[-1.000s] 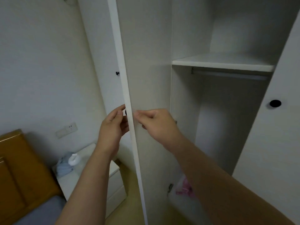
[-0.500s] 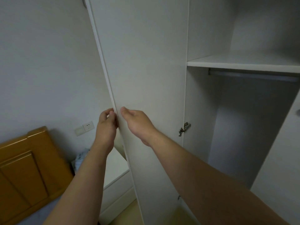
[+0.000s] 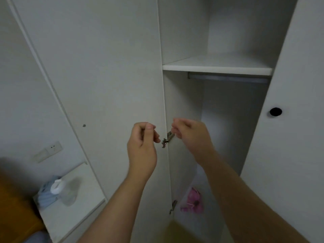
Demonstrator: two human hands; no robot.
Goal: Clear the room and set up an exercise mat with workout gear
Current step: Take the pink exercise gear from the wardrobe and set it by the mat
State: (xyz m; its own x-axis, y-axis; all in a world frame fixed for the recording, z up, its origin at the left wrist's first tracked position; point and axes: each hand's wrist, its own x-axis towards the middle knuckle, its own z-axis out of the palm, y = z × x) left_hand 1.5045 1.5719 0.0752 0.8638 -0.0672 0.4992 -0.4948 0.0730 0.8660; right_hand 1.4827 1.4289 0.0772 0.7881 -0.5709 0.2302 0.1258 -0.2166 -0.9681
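Left hand [image 3: 142,146] and right hand [image 3: 191,137], curled, flank the door hinge [image 3: 167,139].

No readable text anywhere

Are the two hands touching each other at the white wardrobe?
Apart. The head view shows a plain gap between the left hand and the right hand, with the silver metal door hinge visible in it.

I can't name the pink thing [image 3: 192,200] at 5 o'clock; it's too blurry. The brown bed [image 3: 14,204] at 8 o'clock is cut off. I can't tell if the right hand [image 3: 191,135] holds the hinge [image 3: 165,142].
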